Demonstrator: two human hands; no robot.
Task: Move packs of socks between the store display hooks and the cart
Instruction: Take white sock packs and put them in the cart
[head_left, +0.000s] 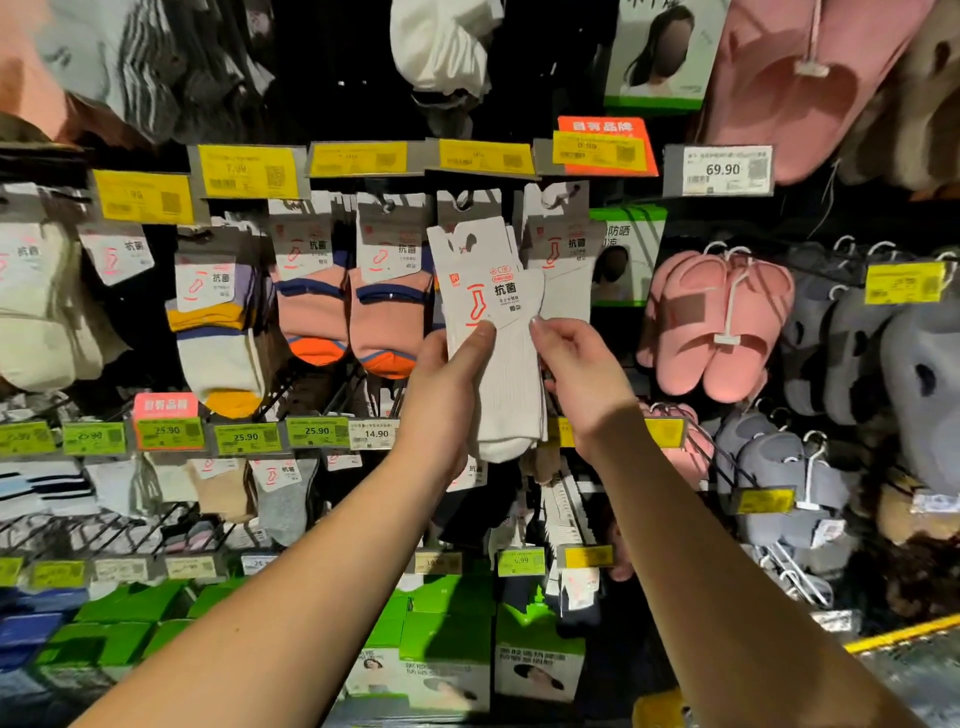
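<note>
A pack of white socks with a white card header is held up in front of the display, tilted a little to the left. My left hand grips it from the left, thumb pressed across the lower edge of the card. My right hand pinches the pack's right edge at the card's lower corner. The card's hanging hole sits just below a hook that carries more white packs. Another row of white packs hangs directly behind on the right. No cart is in view.
Pink and orange sock packs hang to the left, striped ones further left. Pink slippers and grey slippers hang on the right. Yellow price tags line the rail above; green boxes fill the shelf below.
</note>
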